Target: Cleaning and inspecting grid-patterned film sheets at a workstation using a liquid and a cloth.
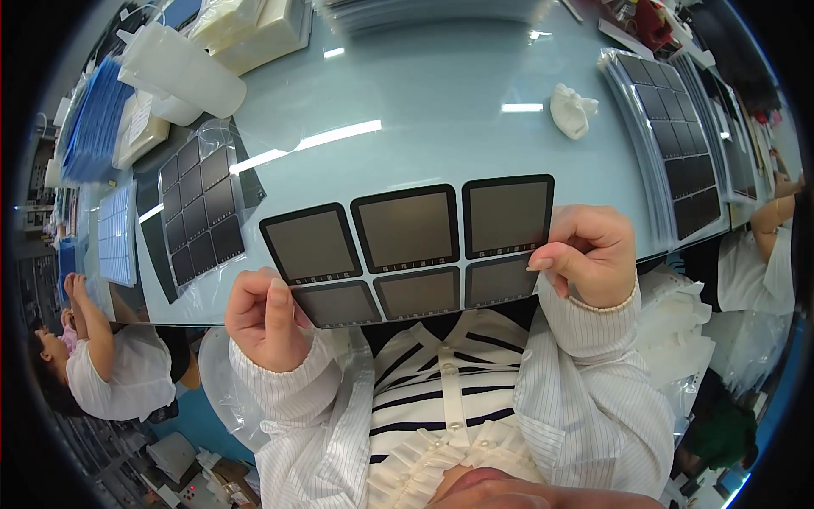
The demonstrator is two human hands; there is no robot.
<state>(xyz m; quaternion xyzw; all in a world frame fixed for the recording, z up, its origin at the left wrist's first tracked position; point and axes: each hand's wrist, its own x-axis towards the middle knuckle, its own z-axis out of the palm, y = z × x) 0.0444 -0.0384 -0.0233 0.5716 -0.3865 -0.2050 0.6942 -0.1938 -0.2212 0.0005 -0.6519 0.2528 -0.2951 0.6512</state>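
Head view showed a panel sheet [407,227] held up between two bare hands, over the near edge of a pale blue table [441,140]. Six dark panels with black frames could be seen on it, in two rows. The bottom row looked squashed, so its real shape was hard to tell.

The left hand [270,322] was nearly closed, with its thumb and bent fingers pinching the sheet's left edge. The right hand [593,254] was curled too, its thumb on the front of the right edge. Some fingertips of both hands were hidden.

Past the left hand, farther left, lay a bagged panel sheet [201,204], with shine on its clear bag. Farther past that hand was a white squeeze bottle [186,72]. Straight beyond the right hand sat a crumpled white wad [572,110]; I could not tell what it was made of. To the right of that hand was a stack of panel sheets [670,127]. Far right of it, another person [755,263] was partly cut off by the dark rim.
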